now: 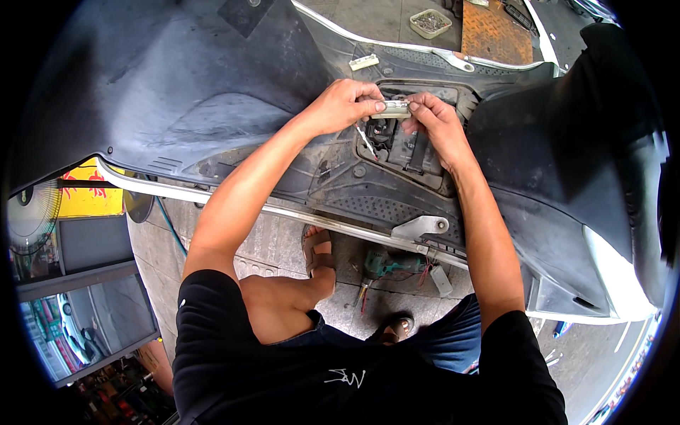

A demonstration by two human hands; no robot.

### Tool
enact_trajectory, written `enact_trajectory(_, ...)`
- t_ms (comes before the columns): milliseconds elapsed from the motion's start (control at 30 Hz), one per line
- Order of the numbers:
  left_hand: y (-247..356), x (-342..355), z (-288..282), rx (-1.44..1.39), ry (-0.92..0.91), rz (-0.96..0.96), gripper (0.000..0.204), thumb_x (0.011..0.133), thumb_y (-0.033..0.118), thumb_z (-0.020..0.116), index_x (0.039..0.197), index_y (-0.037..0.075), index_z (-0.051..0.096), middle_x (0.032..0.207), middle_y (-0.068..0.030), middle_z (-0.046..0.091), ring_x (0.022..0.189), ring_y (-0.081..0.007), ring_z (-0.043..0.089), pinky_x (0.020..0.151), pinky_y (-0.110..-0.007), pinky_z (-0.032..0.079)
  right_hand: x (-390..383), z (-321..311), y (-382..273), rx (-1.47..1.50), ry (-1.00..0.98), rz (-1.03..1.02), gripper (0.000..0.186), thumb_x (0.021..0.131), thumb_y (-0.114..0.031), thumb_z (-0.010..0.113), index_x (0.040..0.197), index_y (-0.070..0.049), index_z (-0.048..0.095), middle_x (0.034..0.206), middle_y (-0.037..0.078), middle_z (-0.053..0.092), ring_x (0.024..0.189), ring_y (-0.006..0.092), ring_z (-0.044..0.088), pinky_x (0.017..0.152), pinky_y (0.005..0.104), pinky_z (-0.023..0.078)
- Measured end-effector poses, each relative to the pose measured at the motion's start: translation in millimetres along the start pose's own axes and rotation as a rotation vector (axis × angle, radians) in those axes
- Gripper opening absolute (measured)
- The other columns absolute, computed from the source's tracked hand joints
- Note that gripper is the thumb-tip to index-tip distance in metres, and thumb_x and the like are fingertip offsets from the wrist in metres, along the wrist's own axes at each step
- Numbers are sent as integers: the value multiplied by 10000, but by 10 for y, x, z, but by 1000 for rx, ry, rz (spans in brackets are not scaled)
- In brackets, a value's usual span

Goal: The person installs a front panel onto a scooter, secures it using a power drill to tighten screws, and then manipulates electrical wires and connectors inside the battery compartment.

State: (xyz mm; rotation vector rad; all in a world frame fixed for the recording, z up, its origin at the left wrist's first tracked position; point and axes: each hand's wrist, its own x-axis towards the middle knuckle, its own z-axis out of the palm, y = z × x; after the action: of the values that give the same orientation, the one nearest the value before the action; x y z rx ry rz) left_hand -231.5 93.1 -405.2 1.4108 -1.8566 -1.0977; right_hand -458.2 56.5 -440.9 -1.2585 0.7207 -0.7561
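Over an open compartment (368,157) in a scooter's dark floorboard, both my hands pinch a small pale rectangular block with a clear or shiny strip on top (392,108). My left hand (343,106) grips its left end between thumb and fingers. At the other end, my right hand (437,122) does the same. Inside the compartment sits a dark battery (414,150), partly hidden by the hands. A thin white lead (366,142) hangs below my left hand into the opening. On the floorboard beyond lies a pale narrow piece (363,62), like a cover.
A green power drill (382,265) rests on the pavement below the scooter's near edge. Farther off are a tub of small parts (430,23) and a rusty plate (496,32). The scooter seat (559,134) rises at right. A fan (34,216) stands at left.
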Motion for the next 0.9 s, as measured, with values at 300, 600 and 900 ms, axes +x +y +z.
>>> enact_trajectory(300, -73, 66, -46, -314, -94, -114, 264, 935, 304, 626, 968, 48, 681, 805, 13, 632, 696, -75, 584, 624, -237, 455, -23, 99, -58, -69, -116, -169, 348, 948, -131, 619, 1243, 19, 512, 1039, 21, 625, 931, 91, 586, 844, 245, 482)
enact_trajectory(600, 14, -46, 82, 101, 78, 135, 308, 828, 282, 737, 975, 22, 660, 781, -105, 659, 694, -189, 618, 656, -345, 481, 12, 96, -35, -57, -25, -157, 167, 943, -86, 622, 1071, 7, 567, 878, 4, 623, 768, 69, 567, 723, 229, 483)
enact_trajectory(900, 124, 18, 158, 325, 208, 210, 280, 806, 240, 729, 909, -4, 640, 775, -119, 607, 703, -214, 592, 644, -337, 457, 21, 50, 14, -70, 19, -148, 125, 948, -119, 625, 1000, -13, 583, 820, -20, 580, 729, 59, 518, 680, 221, 453)
